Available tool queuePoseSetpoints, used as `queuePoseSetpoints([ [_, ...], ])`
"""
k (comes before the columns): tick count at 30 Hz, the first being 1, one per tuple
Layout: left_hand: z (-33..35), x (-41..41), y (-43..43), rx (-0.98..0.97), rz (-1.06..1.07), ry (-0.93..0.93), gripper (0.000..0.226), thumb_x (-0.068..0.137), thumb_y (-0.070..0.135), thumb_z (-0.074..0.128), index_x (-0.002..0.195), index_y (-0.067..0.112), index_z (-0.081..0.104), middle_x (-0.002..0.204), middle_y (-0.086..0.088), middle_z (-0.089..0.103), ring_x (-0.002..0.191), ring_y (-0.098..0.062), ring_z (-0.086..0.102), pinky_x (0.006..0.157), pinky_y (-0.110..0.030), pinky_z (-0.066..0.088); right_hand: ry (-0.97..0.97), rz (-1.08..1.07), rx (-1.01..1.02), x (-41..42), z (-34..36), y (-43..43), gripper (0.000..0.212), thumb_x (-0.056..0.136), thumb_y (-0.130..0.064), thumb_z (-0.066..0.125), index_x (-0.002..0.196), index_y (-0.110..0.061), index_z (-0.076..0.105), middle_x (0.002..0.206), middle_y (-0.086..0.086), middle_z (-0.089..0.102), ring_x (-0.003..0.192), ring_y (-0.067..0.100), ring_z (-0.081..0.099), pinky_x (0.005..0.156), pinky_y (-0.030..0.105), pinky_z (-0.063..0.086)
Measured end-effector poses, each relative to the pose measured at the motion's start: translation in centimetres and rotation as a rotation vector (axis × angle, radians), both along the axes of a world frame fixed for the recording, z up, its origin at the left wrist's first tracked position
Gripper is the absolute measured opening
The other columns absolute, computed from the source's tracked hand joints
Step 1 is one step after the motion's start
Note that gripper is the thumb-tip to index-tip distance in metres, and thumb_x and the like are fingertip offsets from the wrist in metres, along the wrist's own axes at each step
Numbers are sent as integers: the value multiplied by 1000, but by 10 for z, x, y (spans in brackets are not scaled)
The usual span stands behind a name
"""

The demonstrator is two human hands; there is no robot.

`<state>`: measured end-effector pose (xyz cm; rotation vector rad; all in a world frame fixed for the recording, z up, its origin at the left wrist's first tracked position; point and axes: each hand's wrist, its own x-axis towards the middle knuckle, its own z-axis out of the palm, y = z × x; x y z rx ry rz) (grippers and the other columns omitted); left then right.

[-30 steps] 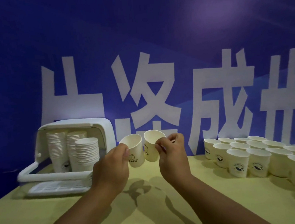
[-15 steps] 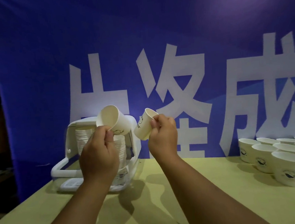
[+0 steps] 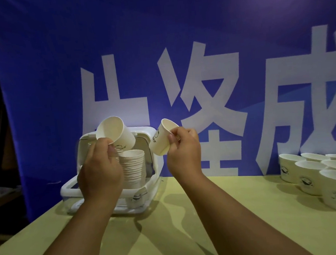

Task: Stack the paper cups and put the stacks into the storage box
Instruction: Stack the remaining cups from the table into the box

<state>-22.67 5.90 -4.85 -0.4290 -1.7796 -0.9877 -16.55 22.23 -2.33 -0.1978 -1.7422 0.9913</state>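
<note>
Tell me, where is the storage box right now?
The white storage box sits at the table's back left, against the blue banner, partly hidden behind the left hand, with a cup stack inside.

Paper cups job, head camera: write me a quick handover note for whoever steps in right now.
Left hand: grip on one paper cup, tilted, above the storage box.
Right hand: grip on a second cup, tilted, apart from the first.
Done: stacks already stand inside the open box, at the table's left end.
Left: nest the two held cups, add them to a stack, then stack the loose cups on the table at right and box them.
</note>
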Motion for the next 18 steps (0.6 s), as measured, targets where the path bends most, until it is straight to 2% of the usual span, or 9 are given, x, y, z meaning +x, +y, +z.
queuePoseSetpoints([
  [6, -5, -2, 1, -111, 25, -131, 22, 106, 28, 41, 114, 16, 58, 97, -1, 58, 81, -24, 55, 62, -36, 44, 1, 5, 8, 0, 0, 0, 18, 97, -26, 59, 102, -38, 48, 106, -13, 43, 96, 12, 49, 65, 4, 29],
  [10, 2, 1, -4, -228, 64, -223, 20, 106, 26, 44, 122, 18, 53, 105, -1, 52, 91, -23, 54, 69, -44, 53, -2, 5, 17, 1, 2, 0, 18, 96, -25, 60, 102, -38, 48, 105, -14, 43, 96, 11, 49, 65, 3, 29],
  [13, 4, 0, -7, -371, 102, -314, 20, 102, 29, 51, 121, 23, 48, 120, -5, 44, 103, -24, 50, 75, -44, 57, 10, 16, 31, 2, 4, -2, 17, 96, -25, 60, 103, -37, 50, 106, -13, 44, 96, 11, 50, 66, 3, 30],
  [15, 1, -2, -6, -464, 82, -347, 20, 104, 35, 45, 120, 24, 47, 137, -5, 40, 115, -24, 46, 83, -43, 55, 21, 27, 45, 3, 6, -4, 14, 96, -26, 60, 104, -35, 52, 106, -14, 44, 95, 11, 50, 67, 4, 31],
  [18, -4, -1, 1, -499, -72, -399, 39, 103, 52, 39, 128, 22, 44, 149, 1, 37, 127, -22, 42, 97, -44, 50, 40, 42, 76, 4, 10, -10, 11, 96, -25, 60, 102, -33, 55, 106, -14, 44, 94, 8, 49, 69, 6, 36],
])
